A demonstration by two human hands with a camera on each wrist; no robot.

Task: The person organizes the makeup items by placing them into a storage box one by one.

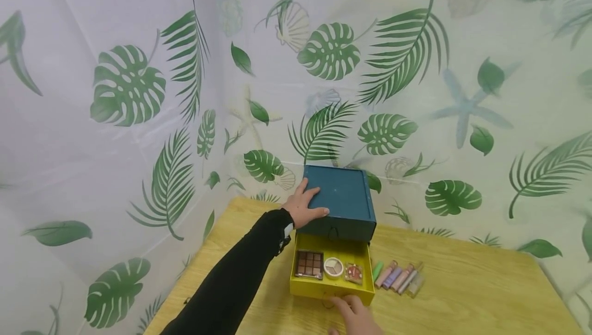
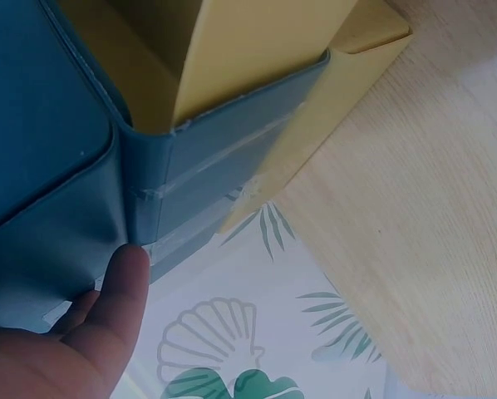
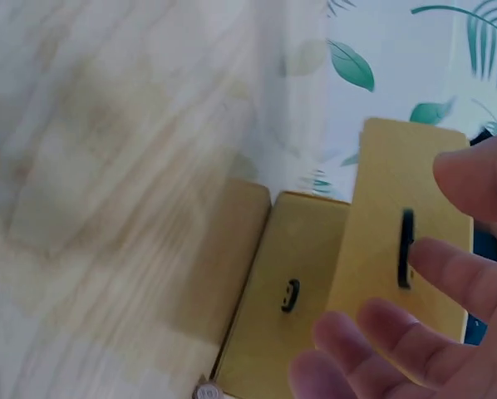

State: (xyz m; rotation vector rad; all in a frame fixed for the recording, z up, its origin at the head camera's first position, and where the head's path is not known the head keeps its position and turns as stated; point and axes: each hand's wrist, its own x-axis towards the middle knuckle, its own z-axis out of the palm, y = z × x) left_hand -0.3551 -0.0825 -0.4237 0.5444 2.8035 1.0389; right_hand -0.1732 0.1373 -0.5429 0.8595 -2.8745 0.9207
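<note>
A teal drawer box (image 1: 341, 191) stands on the table, with its yellow drawer (image 1: 330, 287) pulled out at the front. My left hand (image 1: 305, 206) rests on the box's top left edge, fingers spread. In the drawer lie a brown eyeshadow palette (image 1: 309, 264), a round white-rimmed compact (image 1: 333, 267) and a small red-toned compact (image 1: 354, 273). At the drawer front is my right hand (image 1: 355, 317), its fingers loosely extended. The right wrist view shows its index fingertip at the black loop handle (image 3: 406, 249), thumb apart. Below sits another yellow drawer front (image 3: 269, 332) with its own loop.
Right of the drawer, several lip-gloss-like tubes (image 1: 399, 277) lie side by side on the wooden table (image 1: 472, 289). A leaf-patterned white sheet (image 1: 277, 88) hangs behind the table and along its left side.
</note>
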